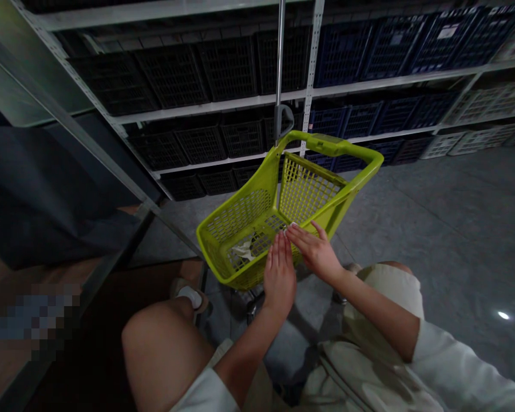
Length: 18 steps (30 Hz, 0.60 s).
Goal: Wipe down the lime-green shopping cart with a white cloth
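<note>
Two bare hands meet above the near rim of a yellow-green shopping cart (236, 209), which stands on a grey floor (450, 217) between our seated position and a wall of shelves (223, 106). The left hand (280, 272) points away from us with its fingers straight and pressed together; the right hand (314, 250) slants in from the side, most fingers close together and one digit lifted apart. Their fingertips come together at a small pale spot, though we cannot tell whether they pinch a scrap there or only touch. At the bottom of the basket, beyond the left fingertips, lies a crumpled white item (242, 250) (cloth or plastic, we cannot say). Our main worry is the wheels (252, 312): a nudge from a forearm or knee might roll the cart, since neither hand appears to grip it, and jar whatever the fingertips may hold. Anything small let go here could drop into the basket, and its open lattice might let a narrow piece through to the floor. The white item's loose edges could also snag in those holes if tugged. A hard shove, we judge, might send the cart against the black crates (201, 140) behind it.
</note>
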### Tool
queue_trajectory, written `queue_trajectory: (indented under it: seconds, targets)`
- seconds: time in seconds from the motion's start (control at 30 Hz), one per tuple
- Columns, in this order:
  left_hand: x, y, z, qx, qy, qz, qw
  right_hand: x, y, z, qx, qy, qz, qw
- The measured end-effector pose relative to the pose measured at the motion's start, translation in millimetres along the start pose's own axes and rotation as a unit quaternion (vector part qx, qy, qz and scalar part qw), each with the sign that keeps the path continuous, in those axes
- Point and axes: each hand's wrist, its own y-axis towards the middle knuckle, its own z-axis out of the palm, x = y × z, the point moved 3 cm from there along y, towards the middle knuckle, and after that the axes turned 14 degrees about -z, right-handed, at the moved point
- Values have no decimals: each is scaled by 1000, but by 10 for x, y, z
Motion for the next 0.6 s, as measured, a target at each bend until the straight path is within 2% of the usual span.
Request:
queue_trajectory:
  seconds: [0.07, 0.17, 0.23, 0.3, 0.37, 0.47, 0.6]
  targets:
    - [3, -5, 7, 4, -4, -1, 1000, -44, -11, -31, 11, 10, -35, 999]
    - [7, -8, 12, 13, -2, 5, 1000, -441, -105, -195, 18, -19, -69, 997]
    - [7, -4, 11, 15, 3, 8, 1000, -815, -184, -343, -1, -69, -29, 997]
    - [4, 1, 11, 13, 6, 11, 1000, -1118, -250, -465, -32, -127, 52, 990]
    - [0, 3, 14, 10, 5, 10, 1000, -1217, -276, -501, -55, -163, 120, 978]
    - [-3, -3, 20, 5, 0, 5, 1000, -916, -211, -361, -59, -148, 133, 978]
    - [0, -14, 28, 5, 1, 7, 1000, -186, -58, -54, -28, -39, 49, 998]
